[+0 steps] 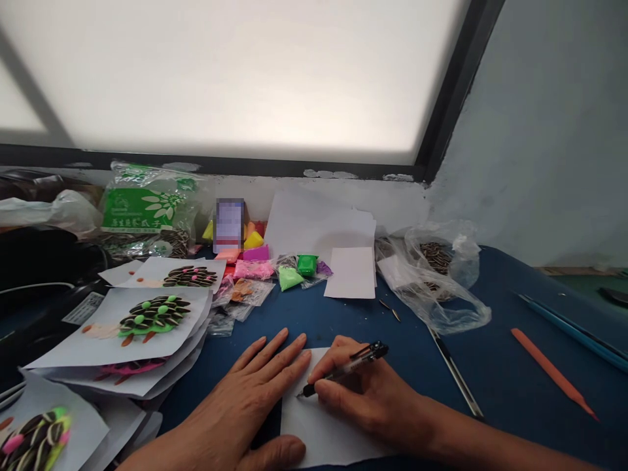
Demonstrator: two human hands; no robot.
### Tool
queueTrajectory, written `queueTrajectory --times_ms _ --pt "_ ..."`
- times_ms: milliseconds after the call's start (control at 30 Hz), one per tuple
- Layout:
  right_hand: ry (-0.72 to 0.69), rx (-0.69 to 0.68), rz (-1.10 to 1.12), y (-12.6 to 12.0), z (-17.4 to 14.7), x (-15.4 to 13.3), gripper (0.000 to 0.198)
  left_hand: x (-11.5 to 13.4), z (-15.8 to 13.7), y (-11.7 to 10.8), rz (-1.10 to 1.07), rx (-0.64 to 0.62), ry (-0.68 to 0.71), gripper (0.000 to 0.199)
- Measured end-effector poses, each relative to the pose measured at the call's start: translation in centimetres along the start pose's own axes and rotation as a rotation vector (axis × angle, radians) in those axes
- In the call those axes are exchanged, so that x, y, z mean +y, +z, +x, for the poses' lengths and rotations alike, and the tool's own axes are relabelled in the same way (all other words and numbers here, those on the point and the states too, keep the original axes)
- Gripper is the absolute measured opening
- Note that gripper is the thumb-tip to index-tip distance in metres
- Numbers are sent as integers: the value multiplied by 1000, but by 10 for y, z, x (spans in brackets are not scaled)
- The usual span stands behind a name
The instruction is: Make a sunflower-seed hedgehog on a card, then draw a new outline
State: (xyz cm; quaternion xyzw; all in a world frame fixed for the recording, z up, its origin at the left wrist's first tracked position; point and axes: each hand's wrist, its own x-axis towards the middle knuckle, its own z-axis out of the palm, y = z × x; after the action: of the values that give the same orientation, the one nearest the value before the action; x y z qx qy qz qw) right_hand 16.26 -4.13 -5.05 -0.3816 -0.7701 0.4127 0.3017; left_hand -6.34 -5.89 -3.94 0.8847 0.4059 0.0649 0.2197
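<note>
A black pen [343, 369] is gripped in my right hand [377, 396], its tip down at the left part of a white sheet of paper [333, 432]. My left hand [245, 392] lies flat with the fingers spread, its forefinger and thumb over the sheet's left edge. The sheet looks blank where it shows; part of it is hidden under my right hand. To the left is a stack of paper cards [196, 314] bearing hedgehog figures [154, 314] made of clay and striped sunflower seeds.
Colourful clay packets [252, 269] lie at the back, beside small white cards [350, 273] and larger sheets [314, 226]. A seed bag [147, 209] stands back left, an open plastic bag of seeds [436, 281] back right. Another pen [456, 373] and an orange tool [552, 369] lie on the right.
</note>
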Motion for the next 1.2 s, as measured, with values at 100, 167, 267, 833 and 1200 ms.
queueTrajectory --times_ms 100,167,267,833,1200 --pt "-7 5 -6 0 0 -1 14 0 0 0 -13 9 5 74" --pt "-10 11 -17 0 0 -2 13 0 0 0 -10 3 -5 74" --pt "-13 15 -25 -1 -1 -2 12 0 0 -1 -5 6 -3 74" --pt "-20 34 -25 -1 -3 -1 12 0 0 1 7 16 3 73" --pt "18 3 -33 -2 -5 1 17 -3 1 3 16 37 30 73"
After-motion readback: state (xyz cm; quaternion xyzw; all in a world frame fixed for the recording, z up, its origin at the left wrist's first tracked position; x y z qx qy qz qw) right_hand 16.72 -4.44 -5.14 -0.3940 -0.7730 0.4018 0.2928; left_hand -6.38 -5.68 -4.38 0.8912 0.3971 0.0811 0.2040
